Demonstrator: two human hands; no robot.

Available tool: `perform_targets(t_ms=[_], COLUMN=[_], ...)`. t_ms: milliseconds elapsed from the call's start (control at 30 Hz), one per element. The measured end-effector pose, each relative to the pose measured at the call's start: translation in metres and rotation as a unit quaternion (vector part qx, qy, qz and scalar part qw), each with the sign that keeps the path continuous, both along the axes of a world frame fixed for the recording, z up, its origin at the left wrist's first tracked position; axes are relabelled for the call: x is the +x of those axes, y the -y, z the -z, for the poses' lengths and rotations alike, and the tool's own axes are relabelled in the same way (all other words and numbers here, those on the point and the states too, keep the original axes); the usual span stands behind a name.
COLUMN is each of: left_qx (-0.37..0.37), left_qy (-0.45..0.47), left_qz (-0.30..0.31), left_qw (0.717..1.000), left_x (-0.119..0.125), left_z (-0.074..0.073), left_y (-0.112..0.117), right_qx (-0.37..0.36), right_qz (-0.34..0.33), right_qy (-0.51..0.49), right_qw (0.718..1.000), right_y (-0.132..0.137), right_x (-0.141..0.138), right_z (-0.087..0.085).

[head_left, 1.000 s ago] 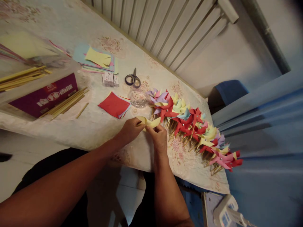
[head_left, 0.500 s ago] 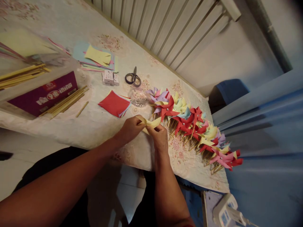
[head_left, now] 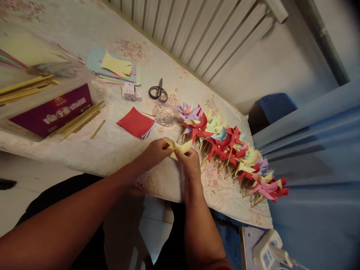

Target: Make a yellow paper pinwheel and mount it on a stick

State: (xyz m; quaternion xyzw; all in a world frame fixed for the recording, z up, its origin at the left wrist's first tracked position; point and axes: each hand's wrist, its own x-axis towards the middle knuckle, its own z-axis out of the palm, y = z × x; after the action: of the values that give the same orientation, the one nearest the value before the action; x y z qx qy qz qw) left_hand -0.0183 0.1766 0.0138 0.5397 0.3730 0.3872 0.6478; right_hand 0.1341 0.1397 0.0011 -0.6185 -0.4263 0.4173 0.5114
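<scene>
Between my two hands is a yellow paper pinwheel (head_left: 185, 146), its corners curled in toward the middle. My left hand (head_left: 158, 150) pinches its left side, and my right hand (head_left: 189, 160) grips it from the right, thumb near the centre. The fingers cover much of the paper, so I cannot tell whether a pin or stick is in it. Just right of my hands lies a long row of finished pinwheels (head_left: 219, 144) on sticks, red, yellow, pink, purple and blue. A stack of cut paper squares (head_left: 136, 123), red on top, rests beyond my left hand.
A round clear dish of pins (head_left: 165, 115) sits near the scissors (head_left: 158, 91). Small boxes (head_left: 129, 92) and coloured paper sheets (head_left: 92, 62) lie farther back. At left, wooden sticks (head_left: 78, 120) lie beside a plastic box (head_left: 53, 112). A radiator (head_left: 191, 33) borders the table's far edge.
Both hands stay almost in place on the yellow paper, with only a slight shift of the fingers. The other things have not moved.
</scene>
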Motion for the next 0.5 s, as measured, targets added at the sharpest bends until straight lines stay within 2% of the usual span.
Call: perform_targets(t_ms=[100, 167, 500], left_qx=[-0.052, -0.069, -0.071], left_qy=[0.061, 0.065, 0.04], left_qz=[0.032, 0.034, -0.011], left_qw=[0.996, 0.995, 0.997], left_x=[0.002, 0.002, -0.001], left_z=[0.005, 0.006, 0.008], left_y=[-0.001, -0.002, -0.004], right_qx=[-0.006, -0.005, 0.002], right_qz=[0.0, -0.006, -0.032], right_qy=[-0.001, -0.007, -0.023], right_qw=[1.0, 1.0, 0.999], right_y=[0.0, 0.0, 0.002], right_x=[-0.001, -0.002, -0.008], right_z=[0.0, -0.001, -0.011])
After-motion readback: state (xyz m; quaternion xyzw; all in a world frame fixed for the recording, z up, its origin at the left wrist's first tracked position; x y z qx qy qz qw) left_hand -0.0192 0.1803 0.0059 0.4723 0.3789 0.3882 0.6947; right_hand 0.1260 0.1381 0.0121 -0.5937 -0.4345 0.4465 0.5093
